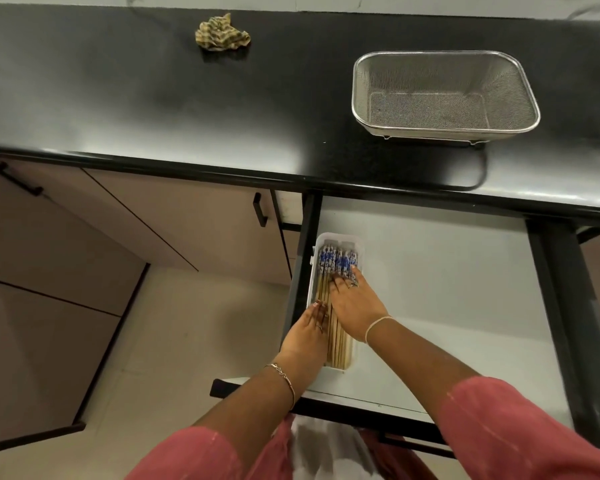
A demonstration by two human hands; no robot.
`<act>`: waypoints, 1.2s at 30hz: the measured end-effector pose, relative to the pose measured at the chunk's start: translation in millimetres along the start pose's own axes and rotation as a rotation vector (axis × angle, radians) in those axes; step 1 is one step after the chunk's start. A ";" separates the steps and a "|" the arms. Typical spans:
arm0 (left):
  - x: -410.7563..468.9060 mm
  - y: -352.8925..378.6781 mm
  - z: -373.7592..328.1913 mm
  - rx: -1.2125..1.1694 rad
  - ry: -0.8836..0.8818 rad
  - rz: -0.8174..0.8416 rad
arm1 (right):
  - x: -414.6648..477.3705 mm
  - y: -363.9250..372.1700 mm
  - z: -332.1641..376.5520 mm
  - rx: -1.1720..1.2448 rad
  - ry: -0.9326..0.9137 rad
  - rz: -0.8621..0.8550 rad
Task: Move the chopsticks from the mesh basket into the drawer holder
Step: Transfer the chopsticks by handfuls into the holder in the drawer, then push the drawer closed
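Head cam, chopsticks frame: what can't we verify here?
- Count of the wooden chopsticks with blue-patterned tops: head view, left hand and right hand lie flat over the bundle.
- Near end of the white plastic drawer holder: hidden by the left wrist.
- Back of the open white drawer: under the black countertop.
- Steel mesh basket: shows no chopsticks.

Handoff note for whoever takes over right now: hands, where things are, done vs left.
Left hand: open, flat on the near part of the chopsticks.
Right hand: open, fingers spread across the chopsticks farther up, near the blue-patterned ends.
Chopsticks: lying lengthwise in the white holder, at the left side of the open drawer.
Mesh basket: on the black counter, no chopsticks visible in it.
Done: transfer looks complete.
Left: probably finish levelling the bundle, withdraw both hands, perhaps close the drawer.
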State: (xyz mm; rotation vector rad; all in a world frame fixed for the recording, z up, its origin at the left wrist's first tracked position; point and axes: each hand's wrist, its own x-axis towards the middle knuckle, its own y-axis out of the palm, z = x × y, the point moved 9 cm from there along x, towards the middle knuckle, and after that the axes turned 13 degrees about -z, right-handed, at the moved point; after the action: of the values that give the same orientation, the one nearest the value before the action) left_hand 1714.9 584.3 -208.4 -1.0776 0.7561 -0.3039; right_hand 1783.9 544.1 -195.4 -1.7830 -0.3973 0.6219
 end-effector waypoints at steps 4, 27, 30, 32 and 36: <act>0.5 0.8 -1.0 0.012 0.006 -0.011 | -2.0 4.9 -1.2 0.001 0.017 -0.002; -3.4 -29.0 15.3 -0.627 -0.071 -0.157 | -54.7 -43.0 -6.0 0.236 0.206 -0.185; -11.1 -37.8 25.2 -0.940 -0.223 -0.212 | -71.0 -51.1 -10.9 0.379 0.297 -0.199; -21.9 -41.0 27.3 -1.057 -0.316 -0.224 | -85.1 -55.4 -14.5 0.455 0.344 -0.218; -45.3 -48.8 24.8 -1.052 -0.455 -0.317 | -118.3 -68.2 -18.4 0.515 0.374 -0.308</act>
State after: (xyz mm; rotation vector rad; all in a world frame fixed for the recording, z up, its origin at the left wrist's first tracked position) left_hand 1705.9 604.3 -140.8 -2.1779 0.2907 0.1173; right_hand 1702.9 483.8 -101.6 -1.2715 -0.2196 0.1423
